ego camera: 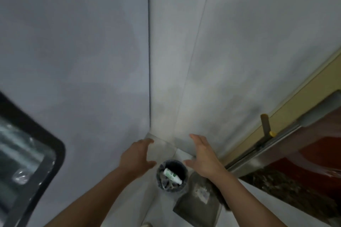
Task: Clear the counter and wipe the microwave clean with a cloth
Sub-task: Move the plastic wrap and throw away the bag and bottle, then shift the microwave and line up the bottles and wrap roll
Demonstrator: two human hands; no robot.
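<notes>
hands hover low in the middle of the frame, over a room corner where two grey walls meet. left hand [137, 155] sits just left of centre, fingers loosely spread and bent a little, gripping nothing. right hand [203, 156] sits just right of centre, palm turned inward, fingers straight and relaxed, also gripping nothing. both forearms run down to the bottom edge.

between and just below the two hands stands a small round bin [172, 175] with a dark liner, on the floor in the corner. inside it lies a white tube with green print [172, 174], tilted, with crumpled scraps under it. neither hand touches the bin.

right of the bin, at lower centre-right, a grey dustpan [198, 202] leans, with pale dust on its face; the right forearm crosses in front of its upper edge.

at lower left a black-framed glass panel [27, 155] shows, blurred, with something clear and shiny behind it; whether it is the microwave cannot be told. no cloth is in view.

along the right edge runs a metal rail [276, 142] beside a yellow strip, with a reddish-brown surface [313, 155] below it.
</notes>
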